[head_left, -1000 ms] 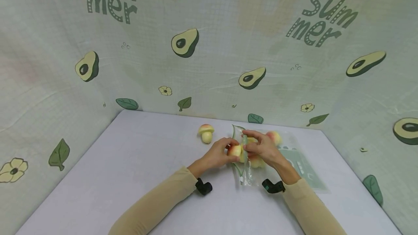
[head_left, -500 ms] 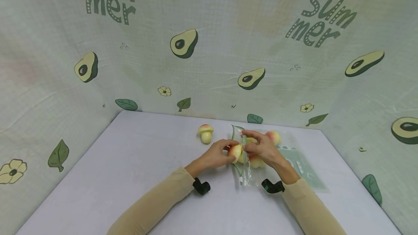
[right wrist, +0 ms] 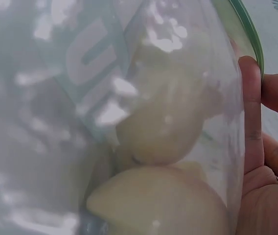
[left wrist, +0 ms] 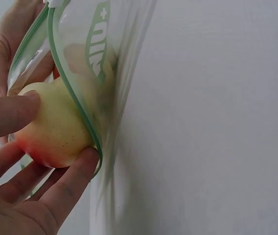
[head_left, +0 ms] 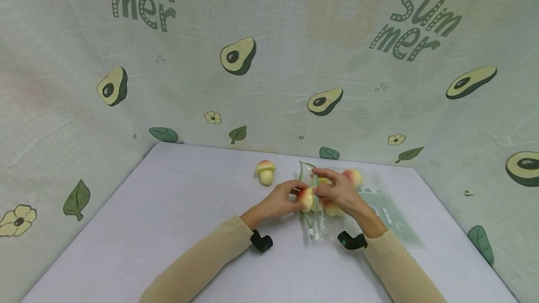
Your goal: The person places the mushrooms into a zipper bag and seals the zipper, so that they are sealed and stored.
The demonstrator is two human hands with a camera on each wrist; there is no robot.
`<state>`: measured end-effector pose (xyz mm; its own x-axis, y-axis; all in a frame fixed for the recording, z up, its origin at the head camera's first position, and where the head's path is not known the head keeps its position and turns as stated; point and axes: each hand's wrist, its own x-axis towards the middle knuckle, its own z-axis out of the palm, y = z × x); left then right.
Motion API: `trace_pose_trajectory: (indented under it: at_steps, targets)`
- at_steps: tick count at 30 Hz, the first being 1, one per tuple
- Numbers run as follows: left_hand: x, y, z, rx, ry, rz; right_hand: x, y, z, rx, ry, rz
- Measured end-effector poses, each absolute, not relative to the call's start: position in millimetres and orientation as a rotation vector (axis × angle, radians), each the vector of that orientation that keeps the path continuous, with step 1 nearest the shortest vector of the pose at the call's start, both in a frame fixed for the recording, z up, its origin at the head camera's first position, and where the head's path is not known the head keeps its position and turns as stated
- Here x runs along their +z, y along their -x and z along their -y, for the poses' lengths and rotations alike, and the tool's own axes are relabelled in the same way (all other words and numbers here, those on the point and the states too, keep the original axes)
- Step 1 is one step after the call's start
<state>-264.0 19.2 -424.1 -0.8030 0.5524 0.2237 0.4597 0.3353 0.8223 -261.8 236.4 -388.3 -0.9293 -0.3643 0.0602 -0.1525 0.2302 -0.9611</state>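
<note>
In my left hand (head_left: 283, 198) is a rounded yellow toy (left wrist: 56, 125) with a red blush, gripped between thumb and fingertips. It sits across the green-edged mouth of a clear zip bag (left wrist: 124, 63), partly behind the plastic. One left fingertip lies right at the bag's green rim. My right hand (head_left: 338, 192) pinches the opposite side of the bag mouth and keeps it spread, as the right wrist view shows near the green zip strip (right wrist: 249, 29). More pale toys (right wrist: 161, 203) lie inside the bag, blurred by the plastic.
A yellow toy mushroom (head_left: 266, 172) with a reddish cap stands on the white table (head_left: 198, 191), left of the bag. The printed end of the bag (head_left: 389, 214) lies flat toward the right. A patterned cloth (head_left: 278, 97) rises behind the table.
The toy in my left hand has turned and shifted slightly right, closer into the bag mouth. My right hand stays put on the bag, and the standing mushroom has not moved.
</note>
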Motion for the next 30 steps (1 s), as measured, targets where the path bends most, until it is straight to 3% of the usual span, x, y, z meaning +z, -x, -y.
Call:
trace_pose_trajectory:
  at_steps: [22,30]
  targets:
    - [-428,261,-28,1.396,-0.937,-2.523,-392,261,-234,-1.727,0.509,-2.386]
    - [-427,261,-27,1.407,-0.933,-2.525,-373,247,-226,-1.711,0.509,-2.374]
